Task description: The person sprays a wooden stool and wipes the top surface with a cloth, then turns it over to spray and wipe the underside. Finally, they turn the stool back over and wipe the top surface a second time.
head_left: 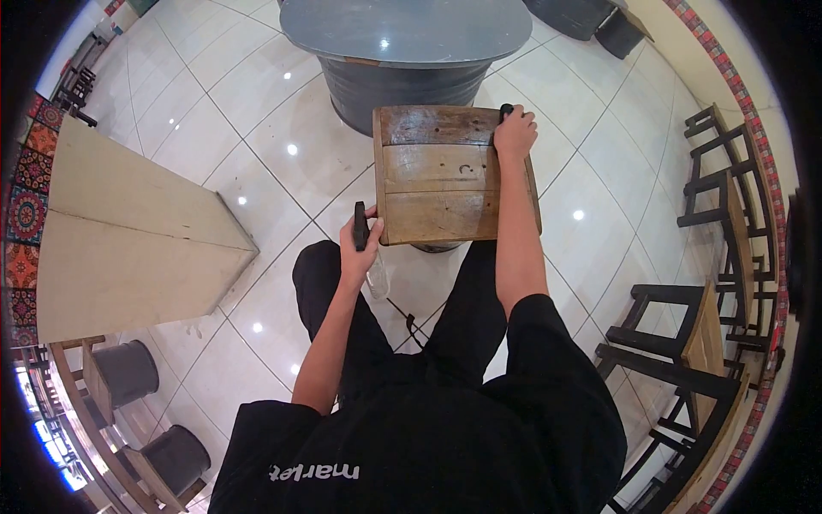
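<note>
In front of my knees is a square wooden stool top made of planks, with part of a round base showing under its near edge. My left hand is closed around the neck of a spray bottle with a black head and a clear body, beside the stool top's near left corner. My right hand is at the far right corner of the wood, its fingers curled around a small black thing whose kind I cannot make out.
A grey round-topped drum table stands just beyond the stool. To the left is a beige pillar, with drum stools below it. Dark-framed wooden chairs line the right wall. White tiles cover the floor.
</note>
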The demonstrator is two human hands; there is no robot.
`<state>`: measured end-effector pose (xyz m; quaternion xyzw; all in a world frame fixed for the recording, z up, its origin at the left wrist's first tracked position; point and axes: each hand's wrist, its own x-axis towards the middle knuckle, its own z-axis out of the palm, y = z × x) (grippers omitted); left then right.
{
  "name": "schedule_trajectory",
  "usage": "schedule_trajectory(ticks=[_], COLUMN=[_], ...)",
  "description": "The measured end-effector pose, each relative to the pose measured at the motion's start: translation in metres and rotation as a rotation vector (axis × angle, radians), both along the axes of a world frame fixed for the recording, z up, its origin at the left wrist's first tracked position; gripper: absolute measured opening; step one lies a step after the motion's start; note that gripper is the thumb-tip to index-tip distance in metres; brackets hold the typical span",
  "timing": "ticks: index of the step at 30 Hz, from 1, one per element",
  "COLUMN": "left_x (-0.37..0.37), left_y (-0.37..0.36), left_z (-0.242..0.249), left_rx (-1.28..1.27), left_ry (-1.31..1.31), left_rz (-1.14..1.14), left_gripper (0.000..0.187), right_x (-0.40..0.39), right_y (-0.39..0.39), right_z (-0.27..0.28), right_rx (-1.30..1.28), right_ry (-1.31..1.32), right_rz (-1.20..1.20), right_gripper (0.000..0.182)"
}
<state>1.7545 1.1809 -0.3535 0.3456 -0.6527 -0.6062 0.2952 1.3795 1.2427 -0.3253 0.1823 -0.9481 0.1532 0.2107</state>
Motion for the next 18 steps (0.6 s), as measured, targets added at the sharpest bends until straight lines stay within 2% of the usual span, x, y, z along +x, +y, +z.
schedule_trajectory(ticks=[2, 5, 6, 7, 9, 12, 15, 18], left_x=[0.002, 0.003, 0.003, 0.002, 0.001, 0.000, 0.000, -0.002], left_y=[0.000, -0.006, -0.004, -0.003, 0.006, 0.010, 0.011, 0.009], left_z=[-0.003, -0.003, -0.003, 0.000, 0.010, 0.006, 0.009, 0.007], left_rx=[-0.013, -0.039, -0.031, -0.016, 0.037, -0.027, -0.059, -0.086], left_ry=[0.142, 0.070, 0.071, 0.048, 0.008, 0.006, 0.001, -0.001], left_rz=[0.002, -0.031, -0.037, -0.010, 0.039, 0.054, 0.061, 0.054], left_gripper=[0.033, 0.034, 0.034, 0.034, 0.033, 0.038, 0.038, 0.036], right_x=[0.018, 0.078, 0.113, 0.144, 0.194, 0.205, 0.168, 0.104], right_y=[-0.013, -0.043, -0.050, -0.055, -0.057, -0.033, -0.003, 0.039], right_z=[0.000, -0.013, 0.005, 0.004, 0.010, 0.013, 0.012, 0.013], right_rx=[-0.032, -0.076, -0.120, -0.221, -0.047, -0.175, -0.176, -0.155], right_ry=[-0.052, 0.001, -0.162, -0.078, -0.138, -0.201, -0.165, -0.095], right_rz=[0.139, 0.504, 0.627, 0.778, 0.929, 0.979, 0.769, 0.458], right_gripper=[0.027, 0.025, 0.022, 0.017, 0.016, 0.021, 0.020, 0.019])
